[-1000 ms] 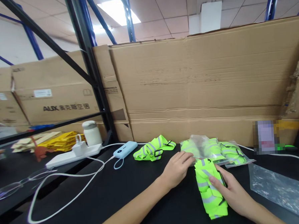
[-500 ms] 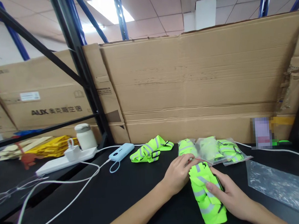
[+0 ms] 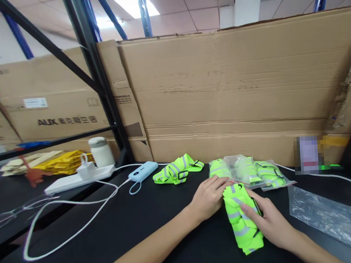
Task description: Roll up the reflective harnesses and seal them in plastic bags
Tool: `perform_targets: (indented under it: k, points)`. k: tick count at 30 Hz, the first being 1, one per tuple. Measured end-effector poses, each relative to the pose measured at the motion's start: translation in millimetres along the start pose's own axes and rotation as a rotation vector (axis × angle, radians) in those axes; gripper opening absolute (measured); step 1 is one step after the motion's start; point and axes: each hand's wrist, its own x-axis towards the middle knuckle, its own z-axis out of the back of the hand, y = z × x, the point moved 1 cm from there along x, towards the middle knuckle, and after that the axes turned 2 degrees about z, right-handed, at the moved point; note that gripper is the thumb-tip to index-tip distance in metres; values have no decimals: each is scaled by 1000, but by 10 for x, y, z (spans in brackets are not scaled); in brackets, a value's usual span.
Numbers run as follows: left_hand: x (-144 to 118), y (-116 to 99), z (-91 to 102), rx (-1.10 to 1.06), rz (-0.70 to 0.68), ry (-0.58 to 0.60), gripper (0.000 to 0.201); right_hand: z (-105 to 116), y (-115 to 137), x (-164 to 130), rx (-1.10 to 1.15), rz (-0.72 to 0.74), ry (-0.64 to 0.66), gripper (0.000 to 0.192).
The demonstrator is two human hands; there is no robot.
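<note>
My right hand [image 3: 271,219] grips a folded reflective strap vest [image 3: 241,220], neon yellow-green with silver bands and black buckle parts, thumb across its front. My left hand [image 3: 208,197] is closed just beyond its upper left corner, fingers bent; what they pinch is hidden. Right by those fingertips runs the red seal line of a clear zip bag [image 3: 238,182]. Behind my hands lie several similar vests in clear bags [image 3: 248,171]. Another vest [image 3: 177,170], unbagged and loosely bunched with a black buckle, lies to the left.
A flat clear plastic bag [image 3: 329,213] lies at right. Leftward are a blue power bank [image 3: 143,171] with a white cable, a power strip [image 3: 75,183], a white bottle [image 3: 101,152], glasses [image 3: 17,212] and yellow packets [image 3: 62,163]. A cardboard wall [image 3: 220,86] stands behind.
The camera view has tilted and shifted slightly. The folded vest sits a little higher in view, still in my right hand; my left hand stays close to its upper edge.
</note>
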Motion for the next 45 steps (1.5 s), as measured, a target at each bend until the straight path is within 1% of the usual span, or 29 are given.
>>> perform_targets:
  k: [3,7,10,13,15,18,20,24,27,29,31,33,35,36,37,40,43,45]
  points:
    - [8,19,32,-25,10,-59,40,2,2,21,12,-22,-21,58]
    - [26,6,92,-55,-2,-108,35,18,57,23,40,-57,-37,57]
    - [34,-19,101,-75,-2,-146,32,14,101,26,51,-69,-51,55]
    - [33,-25,86,-84,54,-197,30,-11,48,39,70,-106,-110,55]
    - [33,-30,79,-101,54,-209,29,-29,-40,52,74,-134,-142,55]
    - [36,-56,86,-151,-4,-212,24,-40,-168,67,63,-137,-165,53]
    - [38,-80,96,-169,-4,-212,24,-38,-208,69,70,-147,-167,54]
    - [38,-121,112,-193,42,-196,29,-35,-171,56,101,-177,-180,54]
    - [35,-138,113,-243,44,-175,28,-49,-146,41,169,-171,-197,46]
    - [32,-145,108,-260,31,-160,27,-67,-175,34,248,-196,-244,42]
    - [31,-151,102,-276,30,-139,26,-90,-222,33,323,-244,-307,47]
    - [34,-160,97,-304,41,-115,25,-112,-255,43,367,-276,-368,59]
    - [41,-170,95,-337,42,-96,25,-126,-254,63,396,-262,-415,74]
    - [46,-175,95,-350,40,-91,25,-131,-243,75,403,-242,-421,77]
    - [50,-178,95,-362,42,-87,25,-134,-229,87,405,-220,-410,74]
    - [62,-180,94,-394,77,-76,23,-129,-207,113,410,-180,-338,59]
    - [73,-188,95,-410,100,-85,22,-100,-232,120,436,-164,-326,56]
    - [82,-207,100,-413,106,-110,23,-82,-250,121,421,-151,-299,53]
